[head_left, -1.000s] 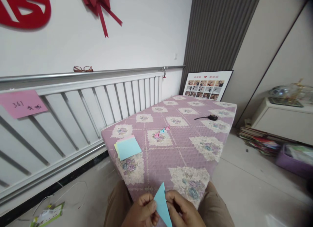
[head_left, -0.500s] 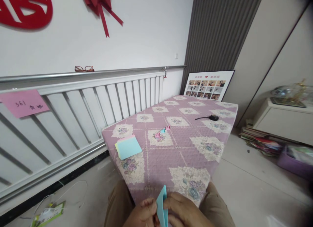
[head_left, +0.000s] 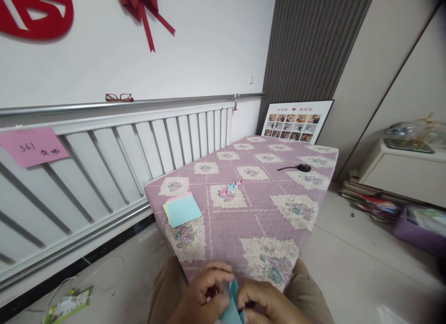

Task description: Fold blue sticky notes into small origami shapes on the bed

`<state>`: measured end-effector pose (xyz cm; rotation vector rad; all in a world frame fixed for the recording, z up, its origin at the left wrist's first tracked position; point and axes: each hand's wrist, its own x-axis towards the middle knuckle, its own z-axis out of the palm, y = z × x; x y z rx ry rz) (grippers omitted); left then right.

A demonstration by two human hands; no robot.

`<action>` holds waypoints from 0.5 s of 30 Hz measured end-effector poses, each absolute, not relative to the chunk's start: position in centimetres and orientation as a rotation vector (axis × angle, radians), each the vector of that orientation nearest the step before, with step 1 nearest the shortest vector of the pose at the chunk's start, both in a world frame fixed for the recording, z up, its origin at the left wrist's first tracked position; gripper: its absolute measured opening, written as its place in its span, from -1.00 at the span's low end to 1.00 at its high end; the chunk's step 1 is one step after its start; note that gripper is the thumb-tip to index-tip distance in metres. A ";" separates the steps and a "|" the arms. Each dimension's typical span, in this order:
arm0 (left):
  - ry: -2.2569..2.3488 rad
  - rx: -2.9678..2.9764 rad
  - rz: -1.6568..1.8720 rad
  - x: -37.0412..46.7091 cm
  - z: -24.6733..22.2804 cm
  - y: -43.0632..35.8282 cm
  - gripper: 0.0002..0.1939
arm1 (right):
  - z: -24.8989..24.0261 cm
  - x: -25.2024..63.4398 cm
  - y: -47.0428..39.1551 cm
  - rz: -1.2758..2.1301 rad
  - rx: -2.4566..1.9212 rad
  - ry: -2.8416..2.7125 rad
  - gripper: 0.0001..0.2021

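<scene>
Compared with the earlier frame, the left hand (head_left: 204,294) is sitting higher, its fingers reaching over the upper end of the blue paper (head_left: 232,309), and the paper is showing slightly lower in view. The left hand is closing on the sheet, thumb pressing its left side; the contact beneath is not showing. On the opposite side, the right hand (head_left: 263,298) is pinching the paper's right part between thumb and curled fingers.

The blue paper is lying between both hands at the near end of the counter (head_left: 226,238); whether it is touching the cloth cannot be told. Its upper tip is pointing to about 12 o'clock, the long axis running roughly 12 to 6 and leaning slightly toward 11 and 5. The lower end is passing out of view.

In this inspector's judgement, a fold is being opened or shaped, the layers standing apart near the tip. The next move is calling for a steady left hold, aligned edges and light, even pressure.

Farther out, small folded pieces (head_left: 232,187) are resting at 12 o'clock from the paper, a sheet stack (head_left: 184,210) at 11, and a black round item (head_left: 304,168) at 1.
</scene>
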<state>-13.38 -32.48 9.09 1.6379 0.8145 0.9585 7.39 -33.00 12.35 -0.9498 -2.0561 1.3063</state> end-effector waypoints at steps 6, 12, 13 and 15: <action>0.816 1.501 0.747 -12.5 11.0 -32.3 -0.81 | 11.5 7.6 -33.7 1.601 -0.995 -1.759 -0.79; 0.860 1.292 0.666 -12.4 10.4 -32.2 -0.87 | 10.5 6.4 -33.7 1.927 -0.911 -1.349 -0.65; 0.857 1.247 0.670 -12.4 10.2 -32.2 -0.87 | 10.4 6.3 -33.7 1.956 -0.882 -1.303 -0.63; 0.823 1.142 0.700 -12.3 9.6 -32.3 -0.84 | 10.0 6.0 -33.6 2.022 -0.819 -1.236 -0.59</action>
